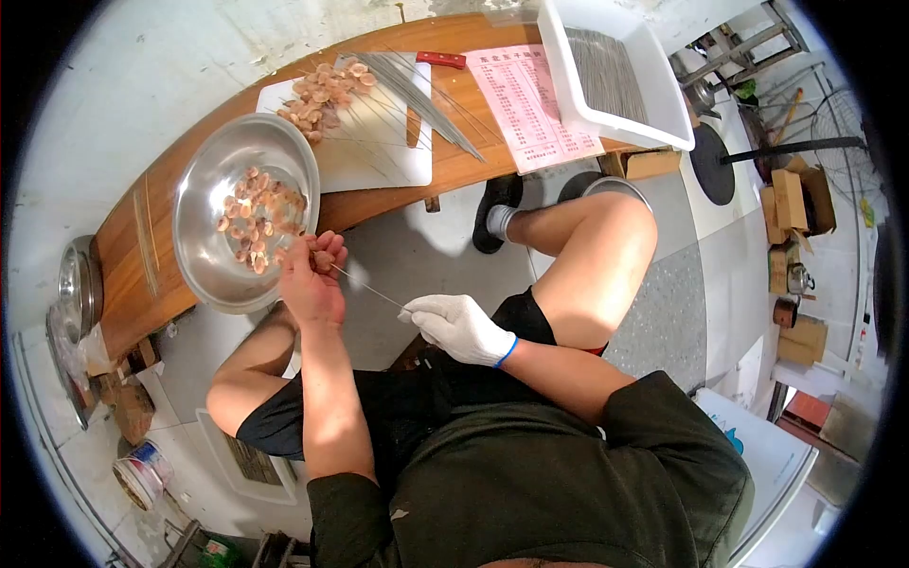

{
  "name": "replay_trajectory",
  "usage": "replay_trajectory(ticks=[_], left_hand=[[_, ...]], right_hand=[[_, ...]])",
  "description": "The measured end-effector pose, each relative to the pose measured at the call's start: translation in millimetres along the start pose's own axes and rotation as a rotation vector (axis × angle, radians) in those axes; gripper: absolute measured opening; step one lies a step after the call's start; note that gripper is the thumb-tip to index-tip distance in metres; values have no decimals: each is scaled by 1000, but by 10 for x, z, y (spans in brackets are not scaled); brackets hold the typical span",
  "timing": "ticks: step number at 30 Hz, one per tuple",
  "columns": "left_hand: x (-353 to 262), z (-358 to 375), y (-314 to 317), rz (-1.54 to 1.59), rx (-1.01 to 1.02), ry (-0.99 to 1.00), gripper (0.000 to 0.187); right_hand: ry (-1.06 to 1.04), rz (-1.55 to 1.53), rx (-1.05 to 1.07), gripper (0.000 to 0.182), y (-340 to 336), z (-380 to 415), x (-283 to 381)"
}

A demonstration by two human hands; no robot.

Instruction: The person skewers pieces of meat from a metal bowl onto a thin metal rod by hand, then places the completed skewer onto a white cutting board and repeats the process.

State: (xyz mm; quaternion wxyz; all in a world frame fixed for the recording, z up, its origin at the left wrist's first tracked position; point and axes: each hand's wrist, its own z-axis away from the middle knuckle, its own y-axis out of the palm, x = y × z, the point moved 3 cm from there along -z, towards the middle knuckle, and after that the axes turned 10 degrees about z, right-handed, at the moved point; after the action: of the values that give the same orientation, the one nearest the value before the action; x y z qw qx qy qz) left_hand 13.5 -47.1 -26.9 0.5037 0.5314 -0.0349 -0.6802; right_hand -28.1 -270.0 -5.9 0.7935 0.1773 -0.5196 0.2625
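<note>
The left hand point(312, 292), bare, is over the near rim of a steel bowl point(194, 218), its fingers closed around a brownish food piece point(324, 261). A thin metal skewer point(365, 284) runs from that piece to the right hand point(462, 328), in a white knit glove with a blue cuff, whose fingers are pinched on the skewer's other end. How far the tip goes into the piece is hidden by the left hand.

The bowl sits at the near edge of the wooden tabletop point(123, 270), reaching past it, with loose round slices point(256, 213) spread over its bottom. Just beside it, a white cutting board point(402, 170) carries a heap of similar pieces point(327, 95) at its far left corner, thin rods sticking out from it. A bundle of metal skewers point(412, 99) crosses the board's right side and extends beyond it. A red-handled knife point(441, 60) lies near the far edge, a pink printed sheet point(530, 104) to its right, and a white plastic bin point(653, 135) of skewers at the tabletop's right end.
</note>
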Motion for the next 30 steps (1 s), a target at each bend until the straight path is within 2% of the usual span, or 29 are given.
replay_trajectory(ticks=[4, 7, 10, 16, 19, 22, 30], left_hand=[[49, 1, 5, 9, 29, -20, 27], [8, 50, 64, 140, 104, -29, 25], [0, 66, 79, 29, 105, 27, 22], [162, 64, 10, -16, 216, 18, 19], [159, 96, 50, -73, 180, -6, 19], [21, 163, 183, 22, 80, -69, 27], [4, 90, 111, -55, 30, -10, 28]], right_hand=[[26, 14, 2, 26, -32, -16, 37], [30, 3, 3, 25, -62, -45, 20], [34, -44, 6, 24, -57, -53, 9], [37, -46, 7, 24, -58, -79, -22], [24, -10, 1, 24, -74, -58, 53], [8, 24, -6, 25, -87, -70, 48], [-15, 45, -5, 25, -71, -46, 62]])
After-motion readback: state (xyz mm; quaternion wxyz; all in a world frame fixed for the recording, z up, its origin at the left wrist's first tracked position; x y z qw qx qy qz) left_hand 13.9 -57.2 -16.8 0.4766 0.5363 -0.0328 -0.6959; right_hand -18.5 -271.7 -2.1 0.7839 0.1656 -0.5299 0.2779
